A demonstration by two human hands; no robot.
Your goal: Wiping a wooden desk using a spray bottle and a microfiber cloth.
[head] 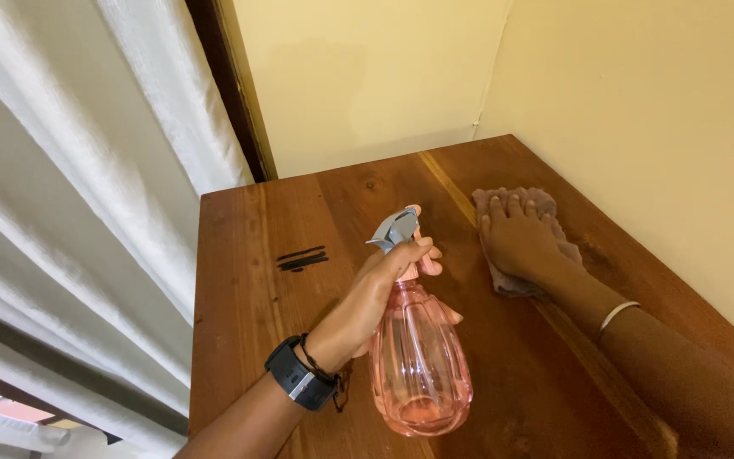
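The left hand (384,285) is gripping the neck of a pink spray bottle (420,361) – its fingers are hiding the trigger. The right hand (522,242) is pressing flat on a mauve cloth (545,204), mostly covering it, on the wooden table (248,280) – black marks (302,258) nearby.

Spray bottle (419,357) left of cloth (520,242) on table (239,280).

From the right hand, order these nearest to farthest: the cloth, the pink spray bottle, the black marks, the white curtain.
1. Cloth, under the right hand.
2. Pink spray bottle, held in the left hand.
3. Black marks, left on the table.
4. White curtain, far left.
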